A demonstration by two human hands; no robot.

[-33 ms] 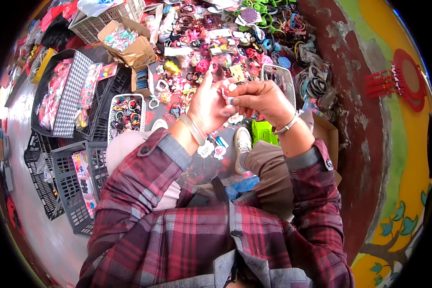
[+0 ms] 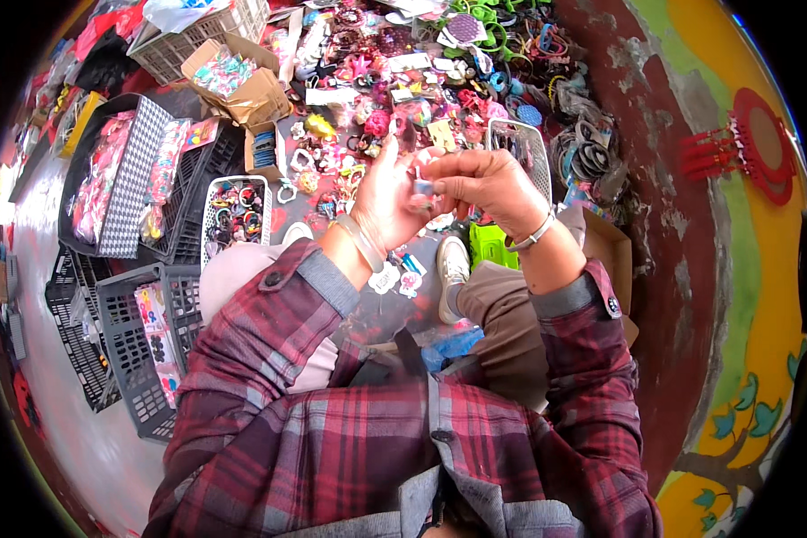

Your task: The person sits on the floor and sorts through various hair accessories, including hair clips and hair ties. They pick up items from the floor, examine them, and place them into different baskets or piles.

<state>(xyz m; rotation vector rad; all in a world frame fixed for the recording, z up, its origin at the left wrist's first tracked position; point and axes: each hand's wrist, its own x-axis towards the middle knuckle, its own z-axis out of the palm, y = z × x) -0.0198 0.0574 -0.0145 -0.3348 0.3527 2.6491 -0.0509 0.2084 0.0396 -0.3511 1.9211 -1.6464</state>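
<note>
My left hand (image 2: pixel 387 193) is turned palm up in the middle, its thumb stretched out and its fingers partly hidden behind the other hand. Over that palm my right hand (image 2: pixel 491 184) pinches a small grey-blue piece (image 2: pixel 423 186) between thumb and fingertips; its exact kind is too small to make out. Beyond the hands, a large spread of hair ties and hair ornaments covers the floor, with a red-pink flower ornament (image 2: pixel 377 122) and a yellow ornament (image 2: pixel 319 125) in it. Two white cut-out tags (image 2: pixel 385 278) lie on the floor below my hands.
To the left stand a white basket of hair ties (image 2: pixel 267 215), a cardboard box (image 2: pixel 258 106), a houndstooth-patterned box (image 2: pixel 134 193) and a grey plastic crate (image 2: pixel 121 314). A white basket (image 2: pixel 540 170), a bright green container (image 2: pixel 491 247) and a painted wall (image 2: pixel 681 233) are on the right.
The right fingertips have shifted slightly over the left palm. The pinkish-white bit seen between the hands shows less, and the grey-blue piece shows more plainly.
</note>
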